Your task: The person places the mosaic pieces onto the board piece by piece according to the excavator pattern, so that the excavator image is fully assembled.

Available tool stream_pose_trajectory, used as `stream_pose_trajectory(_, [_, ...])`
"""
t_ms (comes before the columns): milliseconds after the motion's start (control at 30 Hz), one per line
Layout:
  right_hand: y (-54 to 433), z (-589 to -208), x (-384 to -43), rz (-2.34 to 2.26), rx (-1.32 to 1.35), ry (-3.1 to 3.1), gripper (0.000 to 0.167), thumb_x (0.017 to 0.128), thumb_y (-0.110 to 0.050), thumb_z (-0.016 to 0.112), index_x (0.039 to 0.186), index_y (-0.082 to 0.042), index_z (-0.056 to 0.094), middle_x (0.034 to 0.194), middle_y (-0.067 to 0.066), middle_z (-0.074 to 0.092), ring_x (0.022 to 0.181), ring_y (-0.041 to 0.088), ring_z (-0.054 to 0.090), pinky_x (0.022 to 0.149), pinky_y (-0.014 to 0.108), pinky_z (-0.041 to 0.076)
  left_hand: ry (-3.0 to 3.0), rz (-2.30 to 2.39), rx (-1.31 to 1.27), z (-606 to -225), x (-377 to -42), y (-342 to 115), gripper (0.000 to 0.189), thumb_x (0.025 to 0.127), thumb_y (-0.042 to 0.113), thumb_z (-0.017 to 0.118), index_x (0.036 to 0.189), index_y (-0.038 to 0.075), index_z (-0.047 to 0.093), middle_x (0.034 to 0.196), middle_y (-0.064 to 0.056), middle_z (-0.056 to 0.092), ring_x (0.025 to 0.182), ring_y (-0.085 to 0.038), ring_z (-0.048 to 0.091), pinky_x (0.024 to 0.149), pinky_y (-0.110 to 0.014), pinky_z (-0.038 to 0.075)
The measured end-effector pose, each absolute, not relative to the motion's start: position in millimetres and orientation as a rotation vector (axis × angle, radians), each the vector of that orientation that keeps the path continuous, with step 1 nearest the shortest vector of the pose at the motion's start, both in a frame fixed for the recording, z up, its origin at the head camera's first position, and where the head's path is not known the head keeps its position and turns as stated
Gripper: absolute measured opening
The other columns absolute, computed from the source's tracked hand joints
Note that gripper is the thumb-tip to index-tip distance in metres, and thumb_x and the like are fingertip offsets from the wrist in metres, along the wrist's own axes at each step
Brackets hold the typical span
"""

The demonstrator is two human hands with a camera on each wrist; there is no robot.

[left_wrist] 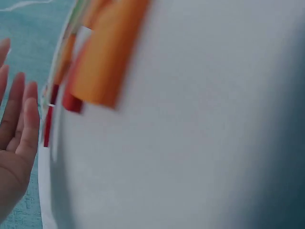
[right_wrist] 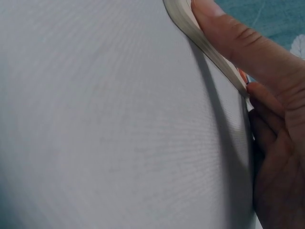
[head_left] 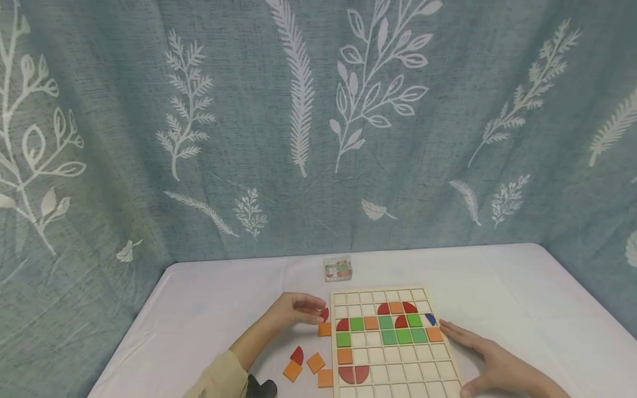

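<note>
A wooden grid board [head_left: 396, 373] lies on the white table with green, orange and red tiles in several of its cells, plus one blue-and-white piece [head_left: 430, 319] by its right edge. Left of the board, my left hand [head_left: 291, 310] is above a loose red quarter-circle tile [head_left: 325, 314], its fingers extended and nothing seen in them. An orange square tile [head_left: 324, 329] lies just below that. My right hand [head_left: 490, 362] rests along the board's right edge. In the right wrist view its thumb [right_wrist: 248, 45] touches the board's rim [right_wrist: 205, 43].
Loose orange tiles [head_left: 316, 362] and a red quarter-circle [head_left: 297, 355] lie left of the board. Behind the board stands a small clear box [head_left: 338, 269] with coloured pieces. A black object [head_left: 261, 388] shows at the left wrist. A teal leaf-patterned curtain [head_left: 269, 138] hangs behind the table.
</note>
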State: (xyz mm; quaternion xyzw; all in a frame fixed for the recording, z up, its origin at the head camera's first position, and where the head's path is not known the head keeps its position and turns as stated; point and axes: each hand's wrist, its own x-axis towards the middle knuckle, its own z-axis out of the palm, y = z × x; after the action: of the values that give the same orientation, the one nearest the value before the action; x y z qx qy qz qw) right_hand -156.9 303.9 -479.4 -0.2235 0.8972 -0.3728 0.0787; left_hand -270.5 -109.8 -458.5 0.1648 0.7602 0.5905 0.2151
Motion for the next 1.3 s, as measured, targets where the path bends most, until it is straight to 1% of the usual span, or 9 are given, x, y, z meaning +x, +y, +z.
stream_pose_trajectory(133, [304,-480,-157,-1.124,-0.676,2.681,0.093,0.065,-0.033,0.081,0.143,-0.02,0.034,0.149,-0.007,0.028,0.123,-0.02,0.013,0.094,0.017,0.032,2.151,1.596,0.504,-464,-269,-113,0.034,0.073,0.007,0.076,0.104,-0.005,0.066,0.101,-0.015,0.068,0.09,-0.019,0.065,0.079,-0.028,0.051])
stream_pose_trajectory(333, [306,-480,-158,-1.158,-0.653,2.611,0.094,0.066,-0.03,0.081,0.145,-0.02,0.03,0.151,0.002,0.025,0.124,-0.021,0.013,0.094,0.015,0.03,2.242,1.505,0.624,-468,-267,-111,0.031,0.071,0.003,0.076,0.1,-0.004,0.068,0.099,-0.016,0.068,0.09,-0.021,0.064,0.077,-0.025,0.051])
stream_pose_trajectory(433, [305,-478,-157,-1.163,-0.541,2.557,0.093,0.069,-0.03,0.079,0.146,-0.025,0.027,0.152,-0.002,0.023,0.12,-0.025,0.013,0.092,0.016,0.032,2.311,1.45,0.645,-471,-264,-108,0.029,0.07,0.005,0.078,0.097,0.001,0.07,0.096,-0.011,0.069,0.09,-0.021,0.064,0.08,-0.029,0.051])
stream_pose_trajectory(567, [302,-476,-156,-1.138,-0.459,2.542,0.092,0.07,-0.032,0.078,0.146,-0.029,0.025,0.152,-0.005,0.023,0.115,-0.028,0.011,0.09,0.018,0.034,2.423,1.366,0.69,-474,-260,-106,0.027,0.068,0.006,0.079,0.094,0.007,0.071,0.092,-0.004,0.07,0.088,-0.017,0.064,0.081,-0.029,0.05])
stream_pose_trajectory(633, [302,-476,-156,-1.131,-0.469,2.552,0.092,0.07,-0.032,0.078,0.146,-0.028,0.026,0.152,-0.004,0.023,0.116,-0.027,0.011,0.09,0.018,0.034,2.477,1.331,0.707,-475,-257,-105,0.026,0.068,0.007,0.08,0.093,0.009,0.071,0.09,0.0,0.07,0.087,-0.015,0.063,0.08,-0.028,0.05])
stream_pose_trajectory(767, [303,-477,-157,-1.157,-0.512,2.554,0.092,0.07,-0.03,0.078,0.146,-0.026,0.026,0.152,-0.004,0.022,0.118,-0.026,0.012,0.091,0.017,0.033,2.59,1.244,0.713,-473,-253,-101,0.025,0.067,0.009,0.08,0.09,0.013,0.072,0.09,0.006,0.067,0.088,-0.013,0.059,0.083,-0.032,0.047])
stream_pose_trajectory(1000, [306,-480,-158,-1.148,-0.623,2.608,0.095,0.067,-0.03,0.08,0.146,-0.021,0.028,0.151,0.002,0.024,0.123,-0.022,0.013,0.093,0.017,0.033,2.643,1.155,0.64,-467,-249,-94,0.025,0.068,0.009,0.08,0.091,0.015,0.072,0.091,0.006,0.067,0.09,-0.014,0.056,0.084,-0.038,0.047])
stream_pose_trajectory(1167, [308,-482,-159,-1.151,-0.682,2.617,0.095,0.067,-0.03,0.081,0.146,-0.02,0.028,0.151,0.001,0.025,0.125,-0.02,0.013,0.093,0.017,0.033,2.616,1.143,0.625,-468,-249,-95,0.025,0.068,0.011,0.08,0.092,0.015,0.072,0.09,0.007,0.067,0.086,-0.012,0.056,0.08,-0.033,0.049])
stream_pose_trajectory(1300, [309,-483,-158,-1.181,-0.68,2.599,0.095,0.067,-0.028,0.081,0.146,-0.019,0.029,0.151,0.0,0.025,0.125,-0.02,0.014,0.093,0.016,0.032,2.639,1.143,0.616,-465,-249,-96,0.023,0.066,0.011,0.081,0.087,0.015,0.072,0.086,0.007,0.065,0.08,-0.011,0.054,0.074,-0.029,0.047])
